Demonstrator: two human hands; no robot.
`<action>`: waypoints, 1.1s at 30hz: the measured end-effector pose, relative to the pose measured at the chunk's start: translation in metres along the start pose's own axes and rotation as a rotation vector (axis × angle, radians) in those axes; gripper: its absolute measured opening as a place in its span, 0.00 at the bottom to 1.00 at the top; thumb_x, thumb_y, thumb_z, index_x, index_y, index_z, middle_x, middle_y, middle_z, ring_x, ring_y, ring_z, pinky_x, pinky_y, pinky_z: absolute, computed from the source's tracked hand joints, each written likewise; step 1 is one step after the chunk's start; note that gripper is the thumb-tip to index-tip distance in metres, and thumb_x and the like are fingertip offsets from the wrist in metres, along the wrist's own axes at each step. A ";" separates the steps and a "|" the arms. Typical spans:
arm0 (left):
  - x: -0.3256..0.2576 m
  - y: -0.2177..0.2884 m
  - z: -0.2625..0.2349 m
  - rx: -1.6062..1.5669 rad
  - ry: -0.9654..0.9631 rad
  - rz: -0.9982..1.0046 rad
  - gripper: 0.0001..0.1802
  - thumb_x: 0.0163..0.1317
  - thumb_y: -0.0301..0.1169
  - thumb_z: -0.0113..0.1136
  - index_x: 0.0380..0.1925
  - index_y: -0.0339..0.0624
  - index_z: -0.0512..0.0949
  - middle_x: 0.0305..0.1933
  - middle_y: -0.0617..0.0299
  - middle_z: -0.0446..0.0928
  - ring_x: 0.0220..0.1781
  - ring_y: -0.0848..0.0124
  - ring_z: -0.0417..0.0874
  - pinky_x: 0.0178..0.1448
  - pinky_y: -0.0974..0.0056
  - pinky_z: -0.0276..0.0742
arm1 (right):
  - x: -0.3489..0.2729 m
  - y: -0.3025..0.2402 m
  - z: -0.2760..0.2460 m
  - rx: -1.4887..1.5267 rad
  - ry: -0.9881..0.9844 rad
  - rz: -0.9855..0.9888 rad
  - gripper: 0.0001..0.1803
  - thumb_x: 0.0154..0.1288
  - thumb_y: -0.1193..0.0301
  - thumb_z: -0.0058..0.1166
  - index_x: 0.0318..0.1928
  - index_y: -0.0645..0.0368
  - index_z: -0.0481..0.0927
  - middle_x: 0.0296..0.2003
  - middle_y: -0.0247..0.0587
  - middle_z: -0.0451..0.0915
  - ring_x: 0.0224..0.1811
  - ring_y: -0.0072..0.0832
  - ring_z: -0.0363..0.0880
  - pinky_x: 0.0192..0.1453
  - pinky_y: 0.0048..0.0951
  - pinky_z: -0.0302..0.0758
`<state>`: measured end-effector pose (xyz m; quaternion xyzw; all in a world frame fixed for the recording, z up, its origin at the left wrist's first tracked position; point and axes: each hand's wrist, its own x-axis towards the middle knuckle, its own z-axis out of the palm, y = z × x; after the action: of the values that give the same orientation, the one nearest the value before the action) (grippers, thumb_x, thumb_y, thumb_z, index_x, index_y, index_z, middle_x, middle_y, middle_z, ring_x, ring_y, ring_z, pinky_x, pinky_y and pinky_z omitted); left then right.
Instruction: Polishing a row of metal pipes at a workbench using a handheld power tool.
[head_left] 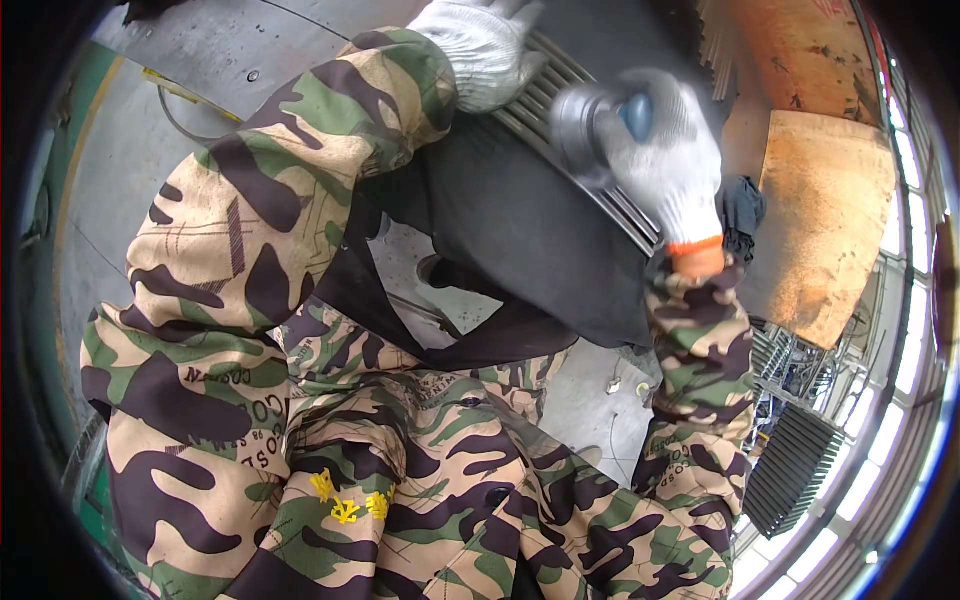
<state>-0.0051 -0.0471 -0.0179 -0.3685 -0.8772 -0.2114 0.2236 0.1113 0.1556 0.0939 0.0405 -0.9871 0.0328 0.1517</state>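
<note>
A row of thin grey metal bars [545, 125] lies side by side on a black cloth [540, 235], running from upper left to lower right. At the bars' upper end rests my left hand [480, 50], in a white glove with its fingers stretched out and apart. My right hand [665, 150], gloved in white with an orange cuff, is closed on a round grey tool with a blue knob [635, 117]. This tool is over the bars, touching or just above them. Motion smears it, so its exact kind is unclear.
A grey metal surface [260, 50] extends at the upper left. Brown wooden boards [830, 220] stand to the right, beside a bunched dark cloth [742, 210]. Farther right is a stack of dark bars [795, 470]. The black cloth hangs down towards my lap.
</note>
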 end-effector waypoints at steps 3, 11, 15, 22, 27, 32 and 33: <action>-0.010 0.000 0.000 -0.006 0.040 0.016 0.35 0.71 0.46 0.60 0.67 0.26 0.77 0.73 0.38 0.76 0.80 0.38 0.70 0.85 0.38 0.61 | 0.014 0.013 0.003 -0.056 -0.022 0.074 0.20 0.65 0.54 0.65 0.53 0.47 0.87 0.48 0.47 0.86 0.52 0.49 0.89 0.59 0.47 0.85; 0.007 0.002 0.006 0.045 0.062 0.001 0.33 0.71 0.48 0.61 0.61 0.27 0.79 0.70 0.35 0.77 0.78 0.38 0.72 0.84 0.39 0.63 | 0.002 0.008 -0.001 -0.040 -0.048 0.065 0.24 0.65 0.54 0.67 0.59 0.48 0.86 0.55 0.48 0.86 0.57 0.48 0.87 0.63 0.46 0.83; -0.008 0.001 0.006 0.040 -0.010 0.011 0.33 0.73 0.47 0.59 0.66 0.29 0.78 0.74 0.37 0.76 0.81 0.38 0.69 0.88 0.40 0.58 | 0.008 0.027 0.003 -0.094 -0.078 0.123 0.26 0.67 0.51 0.65 0.60 0.48 0.85 0.56 0.49 0.86 0.58 0.48 0.87 0.65 0.46 0.82; -0.005 0.001 -0.001 0.084 -0.119 -0.043 0.36 0.77 0.49 0.53 0.72 0.29 0.75 0.79 0.36 0.72 0.85 0.38 0.65 0.90 0.42 0.53 | 0.005 0.029 -0.007 -0.077 -0.116 0.126 0.28 0.66 0.50 0.64 0.61 0.49 0.85 0.57 0.47 0.86 0.59 0.47 0.87 0.66 0.45 0.83; 0.016 0.000 0.005 0.090 -0.232 -0.079 0.35 0.79 0.49 0.50 0.75 0.33 0.72 0.80 0.37 0.70 0.85 0.37 0.64 0.90 0.41 0.53 | -0.009 0.051 -0.009 -0.060 -0.110 0.159 0.27 0.67 0.50 0.63 0.60 0.50 0.85 0.56 0.46 0.86 0.59 0.46 0.87 0.66 0.44 0.83; 0.019 0.003 0.002 0.036 -0.210 -0.024 0.33 0.79 0.48 0.51 0.71 0.33 0.76 0.76 0.37 0.74 0.82 0.36 0.67 0.88 0.40 0.56 | -0.042 0.098 -0.009 -0.102 0.009 0.137 0.23 0.66 0.51 0.65 0.57 0.45 0.85 0.49 0.45 0.87 0.54 0.48 0.88 0.60 0.46 0.85; 0.011 0.001 0.007 0.065 -0.091 0.002 0.30 0.75 0.43 0.55 0.66 0.31 0.79 0.72 0.37 0.77 0.79 0.37 0.71 0.84 0.38 0.62 | -0.045 0.097 -0.014 -0.095 -0.033 0.158 0.24 0.67 0.50 0.64 0.58 0.46 0.85 0.52 0.44 0.87 0.56 0.46 0.87 0.62 0.45 0.84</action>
<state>-0.0128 -0.0367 -0.0172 -0.3711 -0.8925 -0.1657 0.1955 0.1498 0.2561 0.0883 -0.0442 -0.9900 -0.0030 0.1341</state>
